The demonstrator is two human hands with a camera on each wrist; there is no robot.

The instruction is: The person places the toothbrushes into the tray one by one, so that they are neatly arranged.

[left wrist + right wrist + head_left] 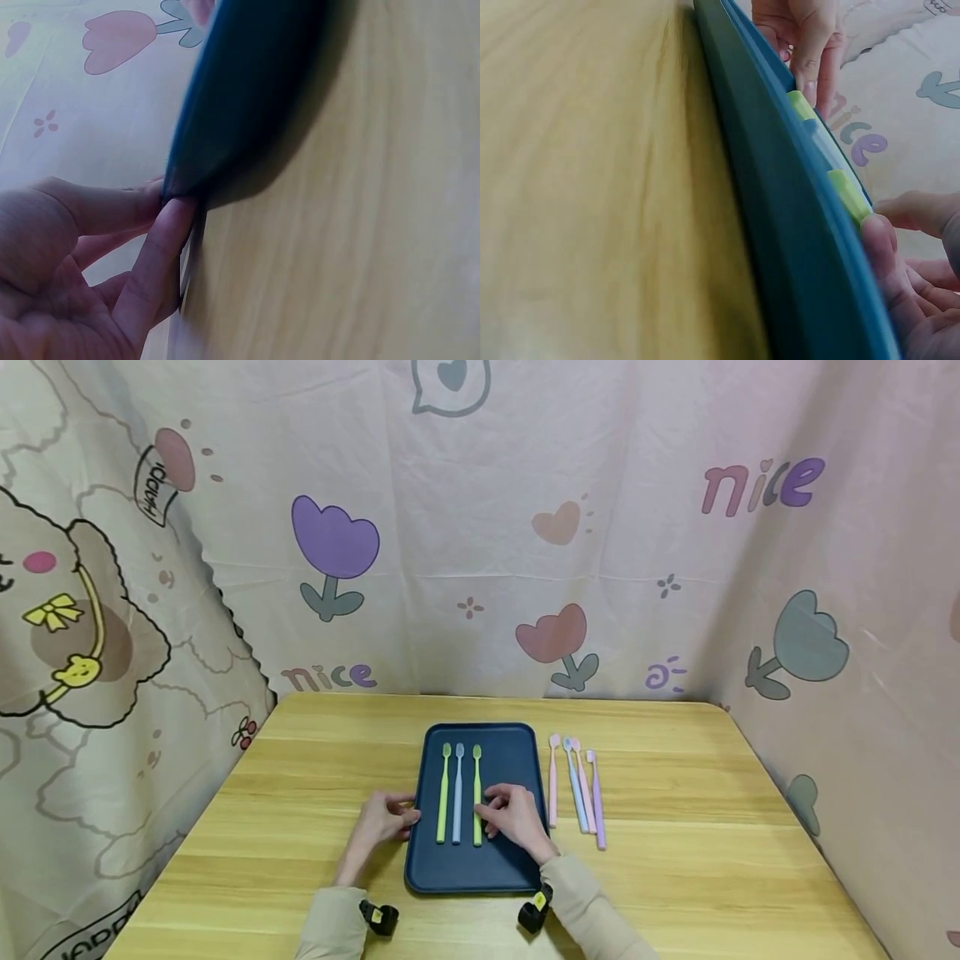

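A dark blue tray (pixel 452 874) lies on the table, bearing three toothbrushes side by side: a yellow-green toothbrush (pixel 442 800) at the left, a light blue toothbrush (pixel 458 795) in the middle and another yellow-green toothbrush (pixel 477 777) at the right. My left hand (pixel 382 821) grips the tray's left rim between thumb and fingers, as the left wrist view shows up close. Over the tray, my right hand (pixel 517 816) pinches the handle of the right yellow-green toothbrush. In the right wrist view the tray's side wall hides most of the brushes.
Right of the tray lie a pink toothbrush (pixel 553 785), a blue toothbrush (pixel 577 789), a second pink toothbrush (pixel 586 795) and a purple toothbrush (pixel 598 806), the last three close together. A printed curtain (pixel 450 635) hangs behind the wooden table (pixel 262 860).
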